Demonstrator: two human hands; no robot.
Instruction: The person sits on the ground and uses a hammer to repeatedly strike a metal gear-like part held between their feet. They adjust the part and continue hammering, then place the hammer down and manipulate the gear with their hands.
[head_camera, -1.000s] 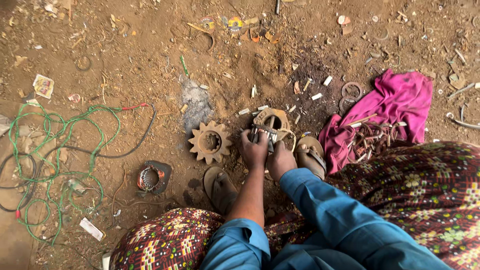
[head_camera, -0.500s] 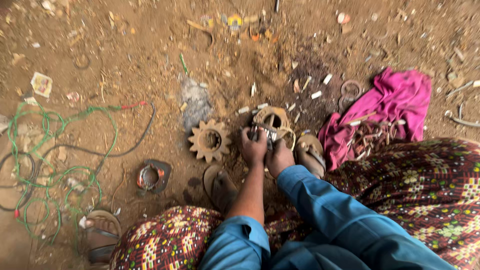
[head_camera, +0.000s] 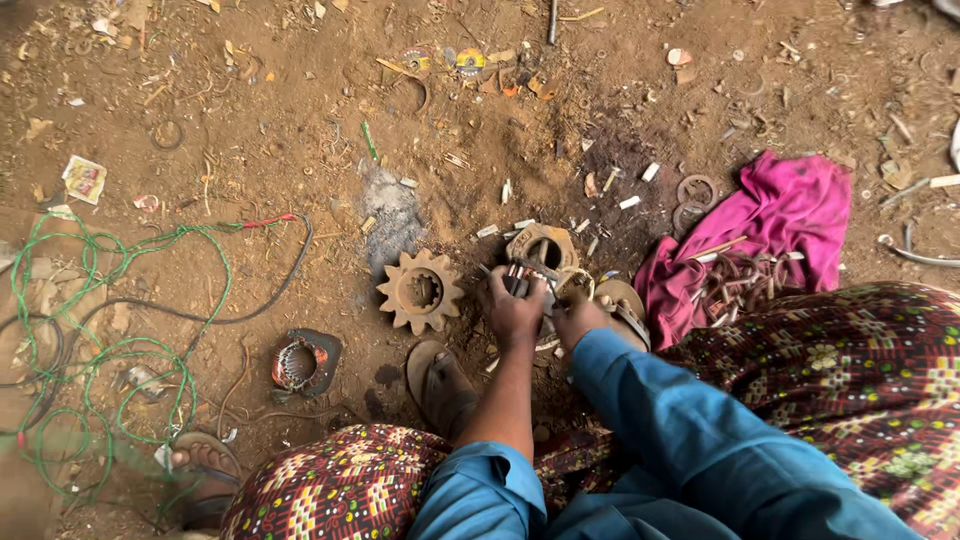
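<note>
On the dirt floor (head_camera: 250, 110), just in front of the seated person's knees, a rusty round metal part (head_camera: 540, 248) is being worked on with both hands. The left hand (head_camera: 513, 308) is closed around a bundle of copper-coloured wires (head_camera: 516, 279) that rises from the near edge of the part. The right hand (head_camera: 578, 315) lies beside it at the right edge of the part, against a loop of wire; whether its fingers are closed on anything cannot be told, as they are hidden behind the knuckles. The part looks heavy and rigid, rough with rust rather than slippery, and is judged likely to stay put on the ground when pulled against. The wires look stiff yet bendable, with cut ends that could prick; they are best gripped low, close to where they leave the metal. A toothed gear (head_camera: 421, 291) lies just left of the hands, apart from them. Further left and nearer, a small coil in a dark casing (head_camera: 303, 362) is seen, and green wire (head_camera: 60, 330) is tangled at the far left. A pink cloth (head_camera: 780, 215) lies to the right, and a sandal (head_camera: 440, 385) sits near the left forearm.
</note>
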